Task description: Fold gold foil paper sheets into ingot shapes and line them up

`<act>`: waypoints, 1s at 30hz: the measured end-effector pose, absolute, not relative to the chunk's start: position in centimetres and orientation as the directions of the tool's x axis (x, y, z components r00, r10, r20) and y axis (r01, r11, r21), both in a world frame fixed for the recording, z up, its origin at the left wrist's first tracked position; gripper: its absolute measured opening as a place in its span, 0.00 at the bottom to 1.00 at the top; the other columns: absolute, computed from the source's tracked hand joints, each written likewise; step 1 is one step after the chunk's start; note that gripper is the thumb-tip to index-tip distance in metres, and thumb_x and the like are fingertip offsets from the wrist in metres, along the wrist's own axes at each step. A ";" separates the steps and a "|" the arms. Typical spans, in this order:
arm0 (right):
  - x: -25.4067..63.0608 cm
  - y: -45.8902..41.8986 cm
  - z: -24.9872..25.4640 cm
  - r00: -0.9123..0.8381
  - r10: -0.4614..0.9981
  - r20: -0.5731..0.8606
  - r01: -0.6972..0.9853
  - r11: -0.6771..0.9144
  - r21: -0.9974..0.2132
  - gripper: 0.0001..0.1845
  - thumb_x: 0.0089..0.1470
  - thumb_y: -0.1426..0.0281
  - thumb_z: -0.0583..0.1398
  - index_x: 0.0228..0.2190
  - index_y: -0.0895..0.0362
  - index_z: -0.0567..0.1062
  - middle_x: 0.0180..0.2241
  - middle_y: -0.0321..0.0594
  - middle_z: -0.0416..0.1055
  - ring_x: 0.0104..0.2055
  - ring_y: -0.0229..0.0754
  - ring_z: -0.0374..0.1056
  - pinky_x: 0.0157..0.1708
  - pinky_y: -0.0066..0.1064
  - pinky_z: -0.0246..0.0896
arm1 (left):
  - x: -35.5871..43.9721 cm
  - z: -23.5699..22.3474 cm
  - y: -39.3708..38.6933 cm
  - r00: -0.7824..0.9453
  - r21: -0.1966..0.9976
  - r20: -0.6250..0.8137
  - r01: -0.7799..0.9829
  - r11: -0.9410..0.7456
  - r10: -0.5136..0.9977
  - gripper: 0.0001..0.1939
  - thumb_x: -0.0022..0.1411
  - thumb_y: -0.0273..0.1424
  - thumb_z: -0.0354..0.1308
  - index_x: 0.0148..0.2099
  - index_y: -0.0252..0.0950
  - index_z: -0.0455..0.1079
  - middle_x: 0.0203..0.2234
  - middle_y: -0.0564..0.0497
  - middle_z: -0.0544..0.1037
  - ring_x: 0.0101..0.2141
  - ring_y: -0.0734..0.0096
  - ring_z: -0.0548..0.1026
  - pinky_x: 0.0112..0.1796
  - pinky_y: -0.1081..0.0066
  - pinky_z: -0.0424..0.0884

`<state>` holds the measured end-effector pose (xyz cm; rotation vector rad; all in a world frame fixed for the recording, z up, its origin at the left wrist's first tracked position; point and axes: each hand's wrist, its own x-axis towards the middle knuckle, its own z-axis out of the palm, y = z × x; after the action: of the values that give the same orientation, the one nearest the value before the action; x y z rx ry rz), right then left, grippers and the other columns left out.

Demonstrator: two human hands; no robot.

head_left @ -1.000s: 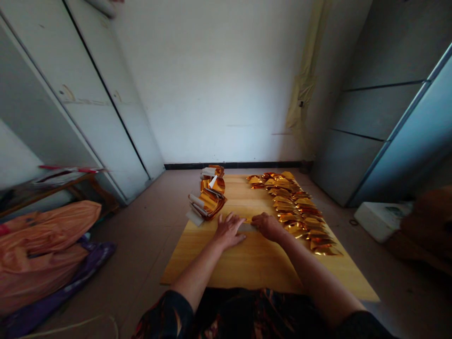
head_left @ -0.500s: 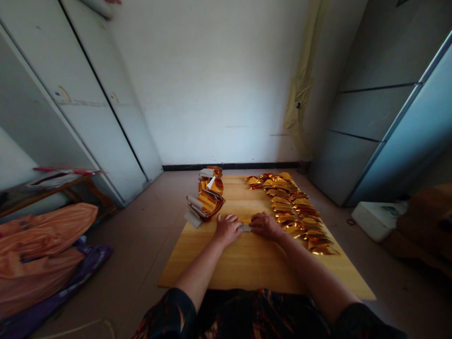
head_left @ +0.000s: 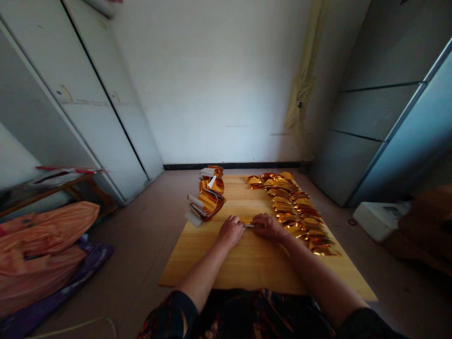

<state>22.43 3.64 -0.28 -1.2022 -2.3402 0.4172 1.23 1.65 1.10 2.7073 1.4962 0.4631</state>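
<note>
Between my hands a small sheet of foil paper (head_left: 249,225), its pale side showing as a narrow strip, lies over the wooden board (head_left: 243,268). My left hand (head_left: 232,230) is closed on the sheet's left end, fingers curled. At the right end my right hand (head_left: 268,227) grips it the same way; the fingertips are partly hidden. Rows of folded gold foil papers (head_left: 298,207) cover the board's right side, close beside my right hand. Stacks of loose gold foil sheets (head_left: 208,202) with grey backs sit at the board's far left edge.
Orange cloth (head_left: 45,240) lies at the left beside a low wooden stand (head_left: 81,183). White cabinets (head_left: 106,113) rise behind it. On the right are a white foam box (head_left: 377,219) and a grey-blue cabinet (head_left: 381,113). A white wall (head_left: 219,94) stands ahead.
My left hand has shifted slightly right, closer to my right hand. The pale strip of the sheet between them looks narrower now.
</note>
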 end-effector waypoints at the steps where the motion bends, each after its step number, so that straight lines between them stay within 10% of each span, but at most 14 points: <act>1: 22.5 3.6 -0.3 -0.503 0.813 0.293 0.657 0.580 -0.483 0.13 0.48 0.67 0.62 0.38 0.49 0.80 0.42 0.39 0.74 0.44 0.43 0.67 0.46 0.34 0.61 | 1.2 1.1 1.5 0.501 0.150 0.249 0.826 -0.544 0.829 0.11 0.64 0.30 0.50 0.39 0.37 0.74 0.35 0.46 0.72 0.41 0.64 0.67 0.43 0.66 0.65; 30: 19.0 3.5 3.2 -0.303 0.953 0.024 0.892 0.292 -0.345 0.08 0.48 0.62 0.62 0.29 0.52 0.78 0.34 0.36 0.76 0.38 0.40 0.67 0.36 0.29 0.52 | 0.5 2.2 -0.7 0.555 0.081 0.199 0.812 -0.578 0.808 0.13 0.62 0.32 0.51 0.48 0.42 0.69 0.42 0.47 0.71 0.45 0.61 0.68 0.45 0.63 0.66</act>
<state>19.04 3.54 3.23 -1.7000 -2.3345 0.3943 0.49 -0.70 2.21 2.7877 1.4523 0.3407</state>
